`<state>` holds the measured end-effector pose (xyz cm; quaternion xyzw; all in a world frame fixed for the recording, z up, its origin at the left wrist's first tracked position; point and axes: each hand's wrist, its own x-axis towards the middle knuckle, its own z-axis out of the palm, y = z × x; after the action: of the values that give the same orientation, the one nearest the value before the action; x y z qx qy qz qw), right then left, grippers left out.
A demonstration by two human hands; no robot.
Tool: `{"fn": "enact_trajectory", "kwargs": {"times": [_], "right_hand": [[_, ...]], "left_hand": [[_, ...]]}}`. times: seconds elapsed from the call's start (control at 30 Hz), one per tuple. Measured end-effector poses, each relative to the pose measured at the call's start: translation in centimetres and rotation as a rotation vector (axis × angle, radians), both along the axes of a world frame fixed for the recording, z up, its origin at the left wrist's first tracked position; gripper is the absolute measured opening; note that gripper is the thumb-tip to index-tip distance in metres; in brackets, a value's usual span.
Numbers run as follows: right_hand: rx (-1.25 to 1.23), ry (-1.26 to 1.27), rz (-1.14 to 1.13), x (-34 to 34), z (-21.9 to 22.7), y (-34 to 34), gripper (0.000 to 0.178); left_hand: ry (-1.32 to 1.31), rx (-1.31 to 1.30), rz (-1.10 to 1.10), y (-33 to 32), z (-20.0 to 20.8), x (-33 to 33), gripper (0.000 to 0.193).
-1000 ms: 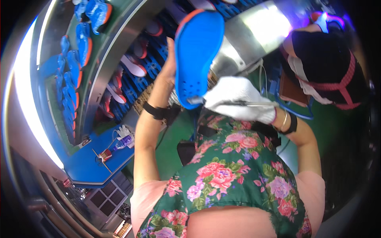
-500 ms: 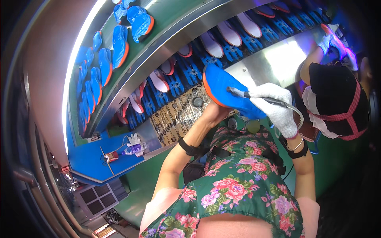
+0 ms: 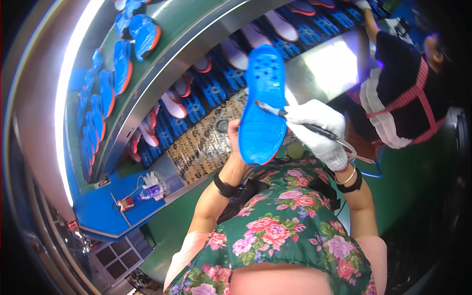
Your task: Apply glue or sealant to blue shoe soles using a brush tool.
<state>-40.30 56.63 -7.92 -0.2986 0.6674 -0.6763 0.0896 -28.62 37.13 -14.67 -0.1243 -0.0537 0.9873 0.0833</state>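
A blue shoe sole [image 3: 260, 132] with an orange-red edge stands nearly upright before me, its inner face toward me. Small holes mark its upper end, and the surface looks wet. My bare left hand [image 3: 237, 145] grips it from behind and the left side; most of its fingers are hidden. In a white knit glove, my right hand [image 3: 319, 130] is closed around a dark brush [image 3: 272, 108] with a thin tube running back past the wrist. The brush tip touches the middle of the sole.
Blue racks [image 3: 214, 86] bearing white-and-pink shoe parts run along the line ahead. More blue soles [image 3: 106, 91] lie on the green belt [image 3: 162, 29] at left. Taped cardboard [image 3: 201, 142] covers the near ledge. A bottle [image 3: 150, 192] stands on the blue table [image 3: 98, 206]. A co-worker [image 3: 398, 88] is at right.
The sole has turned from a slant to nearly upright, its face now toward me. The brush has shifted left with my right hand. The co-worker's arm now reaches farther away.
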Motion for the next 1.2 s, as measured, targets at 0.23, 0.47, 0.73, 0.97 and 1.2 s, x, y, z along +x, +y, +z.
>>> {"fn": "enact_trajectory", "kwargs": {"times": [0.23,0.47,0.73,0.97,1.2], "right_hand": [[0.007,0.284,-0.027,-1.6,1.9,-1.3,0.021],[0.033,0.642,-0.108,-4.3,2.5,-3.0,0.03],[-0.078,0.446,0.057,-1.1,3.2,-3.2,0.026],[-0.009,0.498,-0.095,-1.7,2.3,-3.1,0.022],[-0.145,0.069,-0.028,-1.2,1.5,-3.9,0.021]], "left_hand": [[-0.009,0.129,0.061,1.7,0.4,-0.9,0.11],[-0.274,-0.65,-0.005,3.1,1.6,-0.1,0.097],[-0.232,-0.704,-0.015,2.8,0.3,1.4,0.101],[-0.23,-0.674,0.046,2.2,0.2,0.8,0.095],[-0.334,-0.786,0.122,1.7,1.4,-1.7,0.092]]}}
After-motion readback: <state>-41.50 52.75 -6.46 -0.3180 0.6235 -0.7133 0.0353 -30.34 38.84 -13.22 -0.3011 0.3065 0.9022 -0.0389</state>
